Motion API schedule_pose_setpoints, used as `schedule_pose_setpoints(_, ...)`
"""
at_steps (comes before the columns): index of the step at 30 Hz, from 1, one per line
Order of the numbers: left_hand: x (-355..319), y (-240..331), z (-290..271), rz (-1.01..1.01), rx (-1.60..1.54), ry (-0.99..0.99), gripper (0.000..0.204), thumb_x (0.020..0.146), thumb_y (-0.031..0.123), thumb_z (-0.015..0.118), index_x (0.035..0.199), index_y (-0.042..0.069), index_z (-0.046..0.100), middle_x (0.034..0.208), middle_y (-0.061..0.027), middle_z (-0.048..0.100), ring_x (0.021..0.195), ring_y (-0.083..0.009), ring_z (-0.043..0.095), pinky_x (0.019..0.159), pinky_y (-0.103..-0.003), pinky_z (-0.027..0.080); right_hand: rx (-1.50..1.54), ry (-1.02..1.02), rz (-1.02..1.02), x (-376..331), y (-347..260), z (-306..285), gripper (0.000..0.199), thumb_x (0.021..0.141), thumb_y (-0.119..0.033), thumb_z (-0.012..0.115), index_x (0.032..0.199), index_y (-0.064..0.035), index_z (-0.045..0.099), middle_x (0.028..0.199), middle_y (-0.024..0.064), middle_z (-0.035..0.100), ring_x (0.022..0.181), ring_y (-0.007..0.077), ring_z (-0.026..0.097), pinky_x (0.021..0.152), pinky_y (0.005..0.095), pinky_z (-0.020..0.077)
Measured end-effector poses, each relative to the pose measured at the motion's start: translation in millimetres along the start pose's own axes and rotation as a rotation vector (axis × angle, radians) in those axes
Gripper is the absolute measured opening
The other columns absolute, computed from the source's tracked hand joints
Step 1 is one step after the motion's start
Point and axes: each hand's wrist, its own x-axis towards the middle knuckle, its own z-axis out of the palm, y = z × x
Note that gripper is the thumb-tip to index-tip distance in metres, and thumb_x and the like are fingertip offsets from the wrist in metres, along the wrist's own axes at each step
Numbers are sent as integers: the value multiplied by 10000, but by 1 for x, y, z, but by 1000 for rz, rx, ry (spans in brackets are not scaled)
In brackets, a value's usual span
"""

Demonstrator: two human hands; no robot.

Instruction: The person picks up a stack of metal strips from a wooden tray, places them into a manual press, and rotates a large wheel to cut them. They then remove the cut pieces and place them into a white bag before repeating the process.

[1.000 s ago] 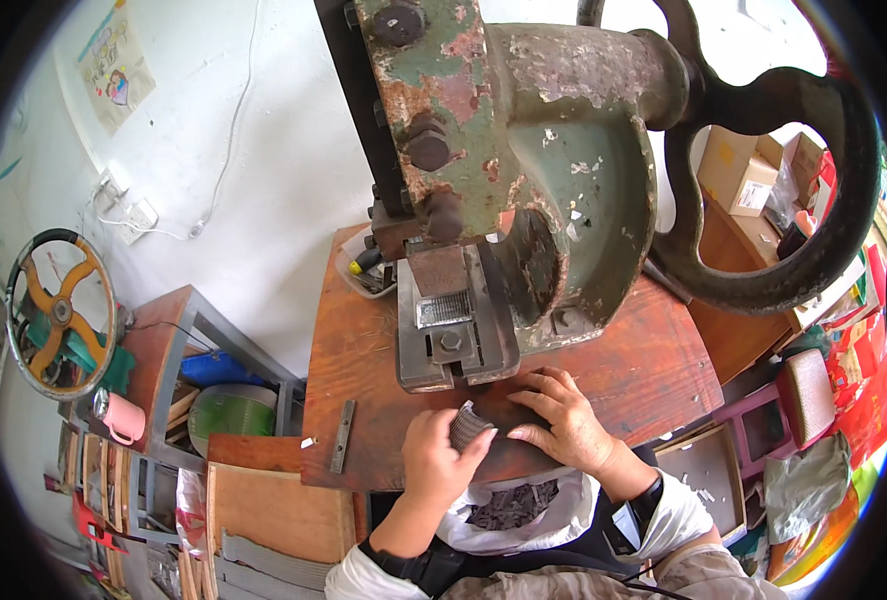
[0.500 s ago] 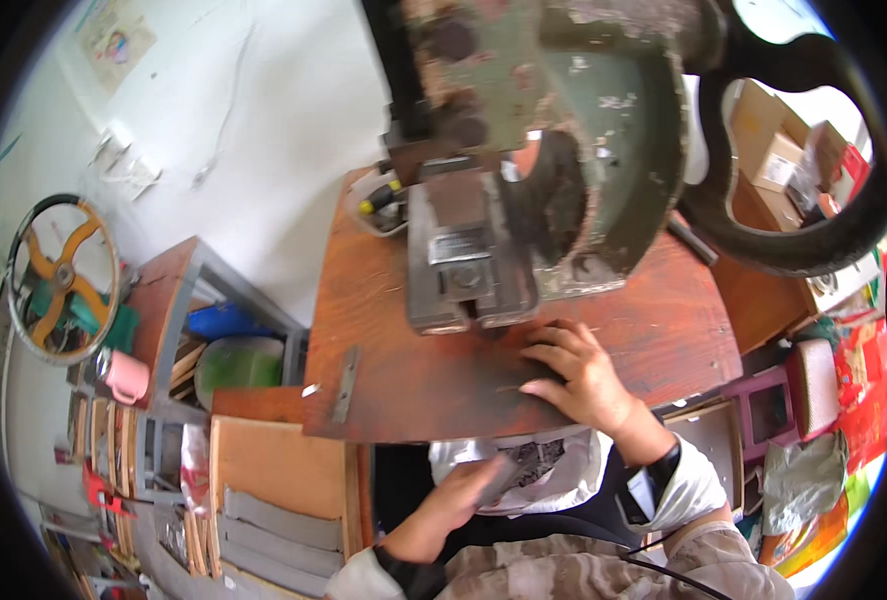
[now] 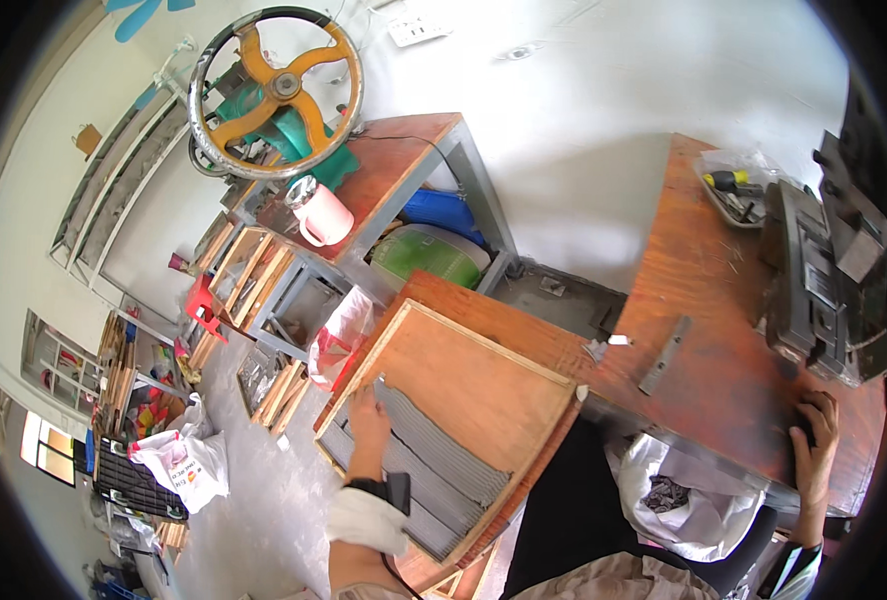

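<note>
My left hand (image 3: pixel 368 425) reaches into a shallow wooden tray (image 3: pixel 463 345) at my left. Its fingers are closed at the far end of a row of thin grey plates (image 3: pixel 443 445), packed side by side; whatever lies between them is too small to make out. A second grey row (image 3: pixel 418 510) lies nearer me, partly behind my wrist. On the reddish wooden worktable (image 3: pixel 708 330), my right hand (image 3: pixel 815 445) rests with loosely bent, parted fingers, holding nothing. Just beyond it stands the dark metal press (image 3: pixel 813 290), cut off by the picture's right side.
A white sack (image 3: pixel 688 510) with dark metal pieces hangs under the table edge. A flat metal bar (image 3: pixel 665 355) lies on the tabletop, and a plastic tub (image 3: pixel 738 190) of tools stands behind. Far left are a yellow-spoked handwheel (image 3: pixel 285 85) and a pink mug (image 3: pixel 320 215).
My view has swung left. My left hand, earlier holding a blurred flat grey piece above the sack, has moved over to the plates in the tray. My right hand stays on the table.
</note>
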Motion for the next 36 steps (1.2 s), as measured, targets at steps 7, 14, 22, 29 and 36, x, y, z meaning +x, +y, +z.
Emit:
schedule_pose_setpoints(7,49,-45,24,-120,-56,-587,493,728,34,685,1205,19,562,1138,-193,597,1090,-358,563,948,-413,434,-104,-5,83,-5,13,4,291,746,-65,564,1021,32,573,1155,194,525,1132,376,479,1003,424,349)
schedule_pose_setpoints(14,73,-58,11,-195,-193,-679,548,596,74,837,1112,51,653,892,-170,679,788,-257,656,728,-339,522,-166,-44,126,-14,34,2,292,825,-65,529,1100,33,552,1224,199,506,1166,364,475,1020,414,338)
schedule_pose_setpoints(22,64,-78,20,-292,-362,-626,487,569,63,863,1024,29,692,771,-117,660,681,-201,623,658,-312,514,-253,-32,137,-23,46,2,308,848,-31,512,1147,29,547,1286,204,486,1214,363,454,1040,409,329)
schedule_pose_setpoints(29,67,-55,12,-91,-163,-644,506,608,70,810,1087,24,654,941,-185,654,876,-289,629,797,-356,502,-272,-24,136,-24,44,3,305,849,-20,505,1147,32,545,1290,204,482,1215,362,454,1041,408,327)
schedule_pose_setpoints(36,73,-49,13,-73,-7,-630,549,601,118,781,1120,33,622,1085,-220,622,1055,-355,583,917,-393,461,-202,-29,133,-12,32,6,300,835,-22,516,1129,30,545,1250,204,495,1186,367,466,1023,411,339)
